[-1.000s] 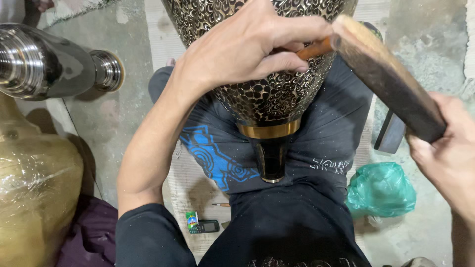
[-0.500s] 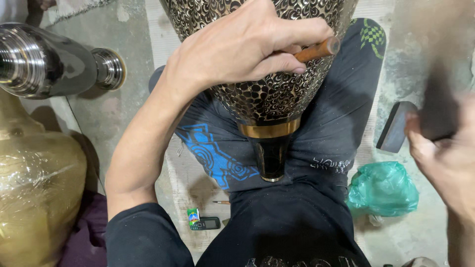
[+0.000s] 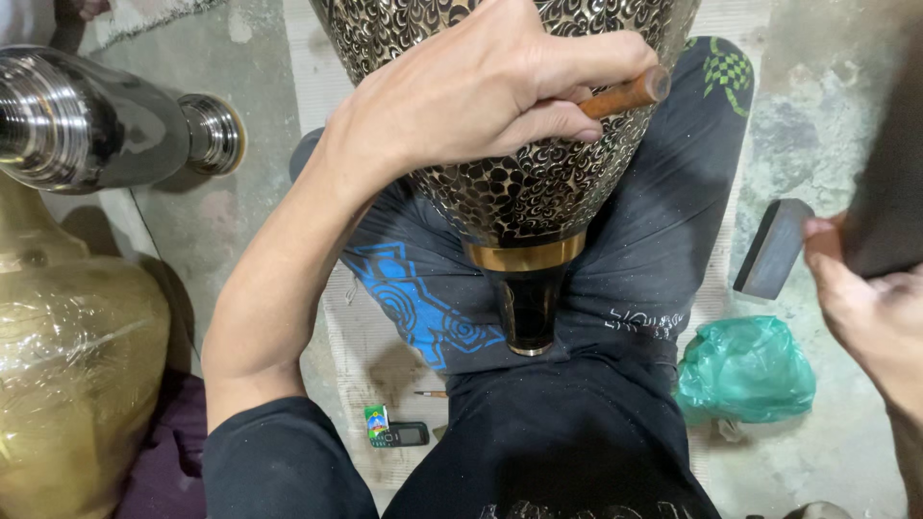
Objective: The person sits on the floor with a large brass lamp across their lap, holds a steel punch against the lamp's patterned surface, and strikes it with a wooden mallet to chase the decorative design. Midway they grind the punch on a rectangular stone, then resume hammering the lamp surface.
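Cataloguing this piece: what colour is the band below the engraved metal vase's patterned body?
Gold band, head view.

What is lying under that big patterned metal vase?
Under the engraved vase are the person's crossed legs in dark trousers; its dark stem rests between them. The left hand covers part of its surface. The floor directly beneath is hidden.

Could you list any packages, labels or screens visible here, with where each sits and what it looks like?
Small box: on the floor beside the left arm, rectangular, green, white and red.
Mobile phone: touching that box, small, dark, with a little screen and keypad.
Plastic bag: on the floor below the right hand, crumpled, green.
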